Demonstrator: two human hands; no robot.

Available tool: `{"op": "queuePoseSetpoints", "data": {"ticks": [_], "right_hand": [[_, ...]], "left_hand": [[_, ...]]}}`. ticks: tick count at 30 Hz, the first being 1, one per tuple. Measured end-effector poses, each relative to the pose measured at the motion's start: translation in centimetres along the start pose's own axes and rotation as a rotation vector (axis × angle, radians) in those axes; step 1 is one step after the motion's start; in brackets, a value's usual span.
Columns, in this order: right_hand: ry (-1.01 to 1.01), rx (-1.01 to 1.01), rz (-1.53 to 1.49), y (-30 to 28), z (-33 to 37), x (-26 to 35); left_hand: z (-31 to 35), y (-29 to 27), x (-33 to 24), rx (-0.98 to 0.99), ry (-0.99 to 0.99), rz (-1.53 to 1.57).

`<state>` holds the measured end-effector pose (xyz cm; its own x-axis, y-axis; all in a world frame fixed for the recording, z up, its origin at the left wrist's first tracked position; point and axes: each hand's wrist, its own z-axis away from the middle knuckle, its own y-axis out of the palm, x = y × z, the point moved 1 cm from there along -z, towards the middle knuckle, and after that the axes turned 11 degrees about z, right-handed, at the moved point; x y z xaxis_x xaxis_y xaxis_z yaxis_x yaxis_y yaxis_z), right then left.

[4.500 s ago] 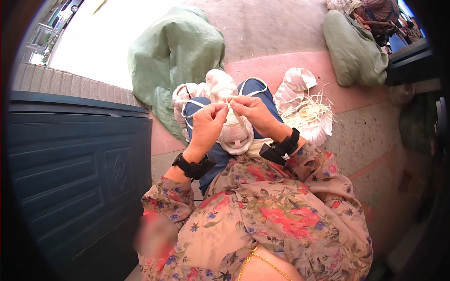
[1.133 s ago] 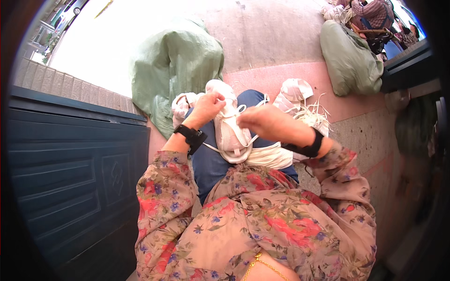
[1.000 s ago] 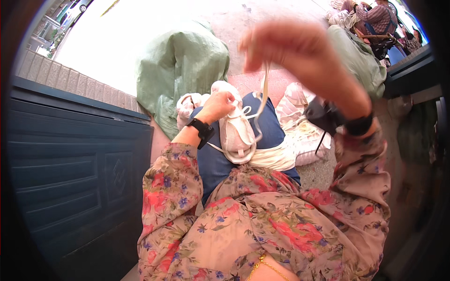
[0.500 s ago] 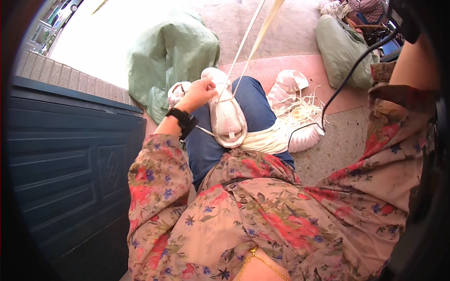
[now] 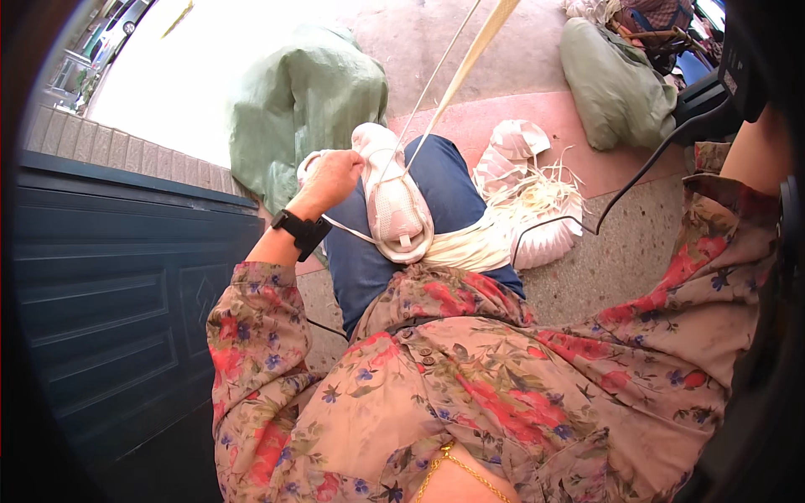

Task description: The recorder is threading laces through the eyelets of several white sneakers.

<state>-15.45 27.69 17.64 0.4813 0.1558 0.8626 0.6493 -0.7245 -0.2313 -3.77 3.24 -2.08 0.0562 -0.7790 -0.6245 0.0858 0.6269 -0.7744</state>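
Observation:
A pale pink-white shoe [image 5: 396, 220] lies on my thighs, its heel tab toward me. My left hand [image 5: 335, 178] is at its left side, fingers bent and closed with the tips by its edge; what they grip is hidden. Another pale shoe [image 5: 309, 168] shows partly behind that hand. Two long cream laces [image 5: 444, 96] run taut from the shoe to the upper edge. A thinner cord passes from below my left hand to the heel. My right forearm [image 5: 761, 151] is raised at the right edge; its hand is out of the picture.
A bundle of cream laces [image 5: 474, 239] lies over my right thigh beside pale pink shoe pieces [image 5: 511, 155]. A green sack [image 5: 310, 109] stands ahead on the left, another sack [image 5: 616, 84] on the right. A black cable [image 5: 625, 180] hangs at right; a dark blue panelled door [image 5: 126, 293] is at left.
My left hand has shifted left across the shoe, which has moved slightly left too. The laces have swung a little to the right. My raised right arm has moved slightly outward.

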Motion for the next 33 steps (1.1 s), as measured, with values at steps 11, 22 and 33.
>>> {"op": "queuePoseSetpoints", "data": {"ticks": [11,22,33], "right_hand": [[0.03,-0.088,-0.015,-0.9,-1.0,-0.2],[0.059,-0.152,-0.036,-0.9,-2.1,-0.1],[0.055,-0.199,-0.069,-0.1,-3.4,0.2]], "left_hand": [[-4.4,5.6,-1.0,0.267,0.316,-0.341],[-1.5,4.3,-2.7,-0.054,0.25,-0.134],[-0.7,3.5,-0.7,-0.023,0.192,0.036]]}}
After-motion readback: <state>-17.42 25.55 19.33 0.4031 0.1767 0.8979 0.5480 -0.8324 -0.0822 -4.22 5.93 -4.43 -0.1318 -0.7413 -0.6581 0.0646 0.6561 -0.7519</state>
